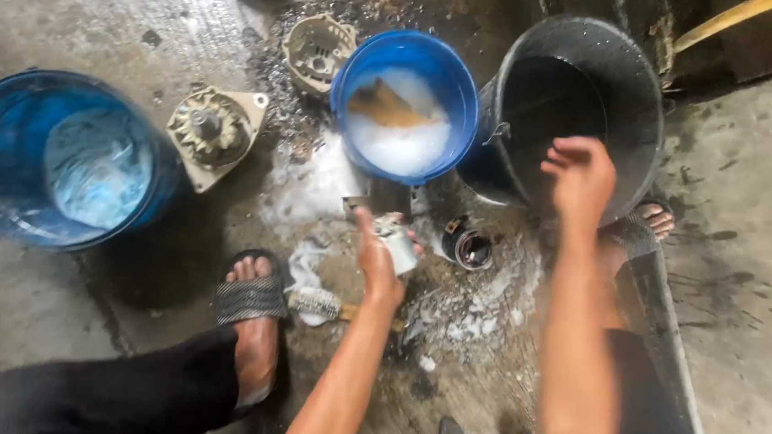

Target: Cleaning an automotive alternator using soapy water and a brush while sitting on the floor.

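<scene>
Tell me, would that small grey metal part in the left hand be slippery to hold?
Probably: the small grey metal part looks wet, with white foam on the floor nearby. Being metal, it is likely stiff and heavy for its size. The left hand wraps it.

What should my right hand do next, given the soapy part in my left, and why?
Probably dip the right hand into the dark bucket it hovers over: the left hand holds a small foam-covered metal part, and suds cover the floor.
</scene>
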